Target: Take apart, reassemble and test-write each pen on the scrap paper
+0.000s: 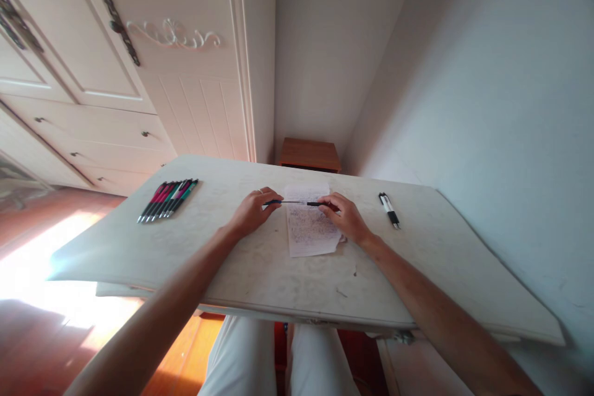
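A dark pen part [273,202] is gripped between thumb and fingers of the left hand [254,213], a thin refill [292,202] being pointed from it toward the right; a black pen piece [314,203] is pinched by the right hand [342,215], and whether it is touched by the refill cannot be told; both parts are held in line above a handwritten paper sheet [312,236] on the white table [260,278]; slanted retractable pens [167,200] are lined up at left, and white-and-black pens [389,210] are laid at right
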Tool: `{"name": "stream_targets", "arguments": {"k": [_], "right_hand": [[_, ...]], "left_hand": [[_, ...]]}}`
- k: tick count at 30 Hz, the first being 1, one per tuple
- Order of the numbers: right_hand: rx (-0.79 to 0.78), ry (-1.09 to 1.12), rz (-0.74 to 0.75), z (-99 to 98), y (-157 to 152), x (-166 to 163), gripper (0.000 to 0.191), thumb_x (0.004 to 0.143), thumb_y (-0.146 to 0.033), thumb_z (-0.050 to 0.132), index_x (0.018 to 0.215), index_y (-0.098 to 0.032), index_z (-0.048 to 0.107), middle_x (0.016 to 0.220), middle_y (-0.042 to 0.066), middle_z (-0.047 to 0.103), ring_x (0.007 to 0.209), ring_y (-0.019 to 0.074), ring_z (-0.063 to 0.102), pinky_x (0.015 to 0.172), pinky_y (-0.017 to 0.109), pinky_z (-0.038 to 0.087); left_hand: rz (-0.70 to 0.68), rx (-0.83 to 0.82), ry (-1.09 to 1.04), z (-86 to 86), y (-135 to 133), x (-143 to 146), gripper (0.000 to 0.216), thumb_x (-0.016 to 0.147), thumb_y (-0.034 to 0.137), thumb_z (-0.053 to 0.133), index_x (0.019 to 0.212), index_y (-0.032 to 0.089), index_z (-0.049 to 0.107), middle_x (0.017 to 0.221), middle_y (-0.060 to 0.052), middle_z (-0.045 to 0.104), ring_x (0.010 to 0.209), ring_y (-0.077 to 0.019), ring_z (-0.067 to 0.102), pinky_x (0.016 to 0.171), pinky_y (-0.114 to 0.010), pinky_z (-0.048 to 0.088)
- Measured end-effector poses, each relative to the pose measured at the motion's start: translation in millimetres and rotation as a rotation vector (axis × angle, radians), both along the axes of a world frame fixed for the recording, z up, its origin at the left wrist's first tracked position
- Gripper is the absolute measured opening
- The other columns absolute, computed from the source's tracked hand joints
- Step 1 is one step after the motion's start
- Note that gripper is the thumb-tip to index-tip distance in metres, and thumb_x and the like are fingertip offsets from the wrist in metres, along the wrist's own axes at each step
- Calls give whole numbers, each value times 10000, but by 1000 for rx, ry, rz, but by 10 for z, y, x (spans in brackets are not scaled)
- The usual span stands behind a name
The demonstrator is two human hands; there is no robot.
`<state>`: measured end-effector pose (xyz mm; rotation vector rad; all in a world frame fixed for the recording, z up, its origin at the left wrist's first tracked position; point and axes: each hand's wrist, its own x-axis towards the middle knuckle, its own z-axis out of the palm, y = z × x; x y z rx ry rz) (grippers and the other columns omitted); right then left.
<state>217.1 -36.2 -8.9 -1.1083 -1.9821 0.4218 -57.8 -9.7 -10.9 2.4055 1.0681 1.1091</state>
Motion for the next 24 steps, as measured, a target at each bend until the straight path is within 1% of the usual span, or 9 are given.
{"name": "stream_targets", "arguments": {"k": [12, 24], "right_hand": [[18, -33, 6, -18, 3, -18, 140, 901, -250, 568, 978, -200, 674, 902, 62, 651, 810, 192, 614, 749, 332, 482], [3, -39, 19, -29, 6, -42, 183, 911, -323, 569, 989, -206, 687, 901, 62, 659, 803, 192, 610, 729, 329, 482]], "left_hand": [[7, 34, 71, 27, -31, 25, 165, 895, 217, 566, 978, 208, 709, 977, -47, 709, 882, -187, 650, 847, -332, 481], [-18, 35, 91, 54, -48, 47, 185, 908, 243, 548, 985, 203, 712, 984, -62, 711, 882, -197, 662, 850, -342, 481]]}}
